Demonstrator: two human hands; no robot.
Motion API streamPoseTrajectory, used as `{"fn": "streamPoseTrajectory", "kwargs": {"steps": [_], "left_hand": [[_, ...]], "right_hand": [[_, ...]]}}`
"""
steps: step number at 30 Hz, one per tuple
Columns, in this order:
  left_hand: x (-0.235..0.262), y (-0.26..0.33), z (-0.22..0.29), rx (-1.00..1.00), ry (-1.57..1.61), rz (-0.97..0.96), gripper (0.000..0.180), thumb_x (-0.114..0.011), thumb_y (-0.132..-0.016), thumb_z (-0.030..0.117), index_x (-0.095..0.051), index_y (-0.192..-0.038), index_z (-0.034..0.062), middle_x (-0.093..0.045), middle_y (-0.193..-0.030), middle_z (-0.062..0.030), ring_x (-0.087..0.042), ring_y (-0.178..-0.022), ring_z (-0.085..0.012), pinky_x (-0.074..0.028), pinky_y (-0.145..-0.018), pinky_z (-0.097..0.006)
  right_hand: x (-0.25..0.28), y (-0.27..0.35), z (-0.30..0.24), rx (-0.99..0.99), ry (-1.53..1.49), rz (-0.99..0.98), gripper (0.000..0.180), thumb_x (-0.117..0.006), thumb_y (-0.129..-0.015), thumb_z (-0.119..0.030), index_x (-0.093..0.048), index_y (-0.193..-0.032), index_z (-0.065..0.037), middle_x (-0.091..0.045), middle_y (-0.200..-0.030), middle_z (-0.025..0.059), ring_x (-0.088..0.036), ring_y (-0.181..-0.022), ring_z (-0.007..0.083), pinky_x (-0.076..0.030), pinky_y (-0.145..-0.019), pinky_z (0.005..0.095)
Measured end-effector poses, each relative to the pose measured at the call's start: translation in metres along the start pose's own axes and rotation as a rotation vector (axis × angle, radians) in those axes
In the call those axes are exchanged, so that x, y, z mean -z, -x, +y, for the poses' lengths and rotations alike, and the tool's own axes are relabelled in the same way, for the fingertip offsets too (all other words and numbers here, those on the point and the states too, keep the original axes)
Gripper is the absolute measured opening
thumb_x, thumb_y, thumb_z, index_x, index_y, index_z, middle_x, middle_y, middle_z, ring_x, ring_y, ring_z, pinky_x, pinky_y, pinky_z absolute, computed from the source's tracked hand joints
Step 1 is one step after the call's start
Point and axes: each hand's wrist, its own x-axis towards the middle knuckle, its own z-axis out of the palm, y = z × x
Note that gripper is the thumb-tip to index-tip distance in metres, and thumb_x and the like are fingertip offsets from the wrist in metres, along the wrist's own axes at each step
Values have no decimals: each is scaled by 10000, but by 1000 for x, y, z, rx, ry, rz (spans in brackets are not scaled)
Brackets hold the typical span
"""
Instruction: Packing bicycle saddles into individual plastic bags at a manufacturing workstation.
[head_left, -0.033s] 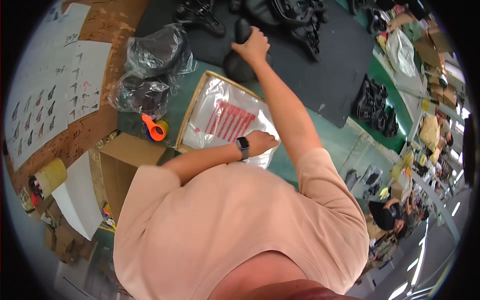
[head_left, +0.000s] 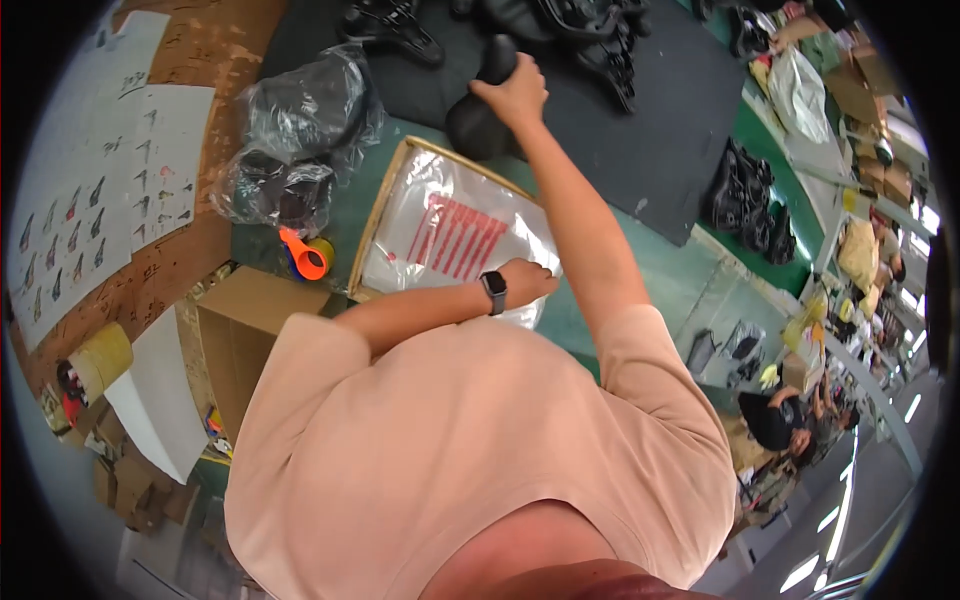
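Grip of the right hand (head_left: 520, 92) was clasped around the narrow end of a black saddle-shaped piece (head_left: 477, 128), at twelve o'clock by the near edge of a dark mat (head_left: 650, 165); left hand (head_left: 528, 283) lay over silvery plastic packaging (head_left: 450, 235) in an open box (head_left: 380, 217), and whether its grip pinched anything I could not tell; black parts in clear bags (head_left: 305, 115) sat toward eleven o'clock on the green surface (head_left: 680, 270).

To your upper left in the frame stands a scuffed brown board (head_left: 235, 40) bearing white sheets (head_left: 105, 110), your green worktable (head_left: 655, 245) crosses the middle, and strip lights (head_left: 799, 573) glow lower right.
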Motion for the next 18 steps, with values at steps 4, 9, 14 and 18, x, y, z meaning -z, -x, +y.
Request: {"fn": "streamPoseTrajectory", "kwargs": {"steps": [4, 9, 14, 18], "left_hand": [[-78, -15, -24, 225, -27, -113, 316, -744, -942, 355, -765, -1082, 73, -785, -1092, -155, -760, -1026, -345, -612, -876, -496], [-109, 1, -31, 189, -72, 98, 186, -724, -941, 238, -743, -1022, 72, -761, -1022, -123, -728, -1018, -329, -585, -916, -473], [-100, 15, -3, 163, -243, 166, 118, -657, -925, 150, -732, -993, 90, -739, -1071, -111, -693, -1087, -296, -573, -916, -448], [-106, 18, -1, 356, 47, 319, 164, -620, -1022, 187, -730, -1036, 66, -740, -1058, -190, -708, -1017, -388, -566, -881, -491]], "right_hand": [[118, 83, 89, -157, -433, 39, 714, -1025, -693, -300, -693, -1259, -20, -761, -1215, 147, -726, -1124, 241, -573, -989, 377], [214, 278, 187, -384, -255, 387, 638, -1025, -755, -218, -704, -1268, -17, -743, -1210, 118, -694, -1107, 218, -552, -1009, 363], [234, 506, 239, -577, -112, 530, 674, -1018, -750, -204, -689, -1305, -11, -718, -1232, 127, -678, -1107, 231, -540, -1015, 382], [229, 646, 203, -659, -175, 413, 658, -976, -790, -161, -641, -1335, -7, -708, -1233, 165, -687, -1108, 271, -556, -1006, 401]]}}
